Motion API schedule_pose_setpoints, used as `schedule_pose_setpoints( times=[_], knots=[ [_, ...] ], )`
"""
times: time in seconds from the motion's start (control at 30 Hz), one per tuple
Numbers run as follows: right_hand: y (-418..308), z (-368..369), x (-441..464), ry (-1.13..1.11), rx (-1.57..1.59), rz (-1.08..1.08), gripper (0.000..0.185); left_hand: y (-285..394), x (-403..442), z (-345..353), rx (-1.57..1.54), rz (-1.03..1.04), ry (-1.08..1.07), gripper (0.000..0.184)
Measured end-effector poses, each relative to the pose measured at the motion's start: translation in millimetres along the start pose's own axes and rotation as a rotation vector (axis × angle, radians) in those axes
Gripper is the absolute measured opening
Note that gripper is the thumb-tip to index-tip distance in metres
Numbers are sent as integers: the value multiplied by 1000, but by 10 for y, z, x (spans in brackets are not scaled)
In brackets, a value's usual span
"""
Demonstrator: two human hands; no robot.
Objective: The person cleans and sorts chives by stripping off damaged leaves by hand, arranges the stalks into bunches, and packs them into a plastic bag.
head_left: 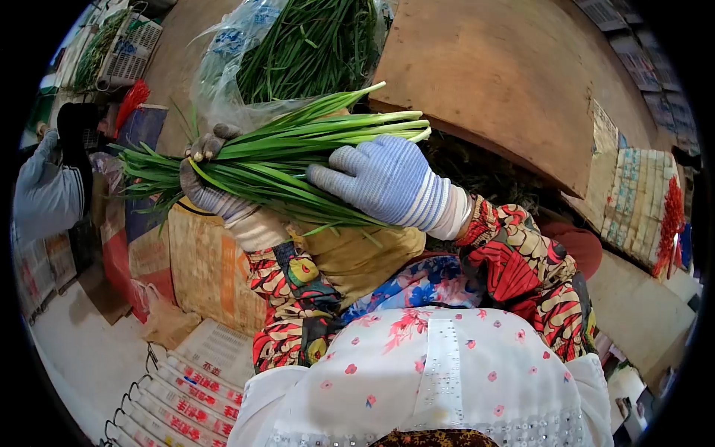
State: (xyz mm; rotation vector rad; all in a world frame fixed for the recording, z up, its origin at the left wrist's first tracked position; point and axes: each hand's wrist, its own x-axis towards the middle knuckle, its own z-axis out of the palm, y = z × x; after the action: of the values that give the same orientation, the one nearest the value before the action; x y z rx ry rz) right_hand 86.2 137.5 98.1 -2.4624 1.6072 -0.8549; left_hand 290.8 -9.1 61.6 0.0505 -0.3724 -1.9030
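Note:
A bundle of long green leafy stalks [275,164] with pale ends pointing right lies across both gloved hands. My left hand [211,175], in a glove with dark, soiled fingers, wraps around the leafy part of the bundle from below. On the pale-ended side, my right hand [380,182], in a blue and white striped glove, rests on the stalks with its thumb and fingers somewhat apart. Beyond the bundle, more green stalks [313,48] fill a clear plastic bag [223,74].
A wooden board [491,82] stands ahead to the right. Red ties [670,223] hang at the far right, others [132,104] at the left. Another person [48,186] is at the far left, near a white crate [130,52]. Printed strips [190,395] lie at lower left.

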Motion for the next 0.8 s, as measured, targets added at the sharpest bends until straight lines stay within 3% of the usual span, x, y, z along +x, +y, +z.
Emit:
schedule_pose_setpoints(
  times=[0.2,0.37,0.47,0.6,0.8],
  knots=[
    [69,6,33,-34,-14,48,14,-13,-6,-7,56,2,-44,10],
    [107,28,-22,42,200,70,11,-34,9,-14,0,5,-47,12],
    [34,-6,37,-106,54,105,11,-48,13,-12,44,33,-10,12],
    [12,18,122,-118,21,128,9,-29,3,35,70,37,-10,13],
    [147,30,44,-13,158,156,14,-54,-9,84,110,33,-14,13]
  ],
)
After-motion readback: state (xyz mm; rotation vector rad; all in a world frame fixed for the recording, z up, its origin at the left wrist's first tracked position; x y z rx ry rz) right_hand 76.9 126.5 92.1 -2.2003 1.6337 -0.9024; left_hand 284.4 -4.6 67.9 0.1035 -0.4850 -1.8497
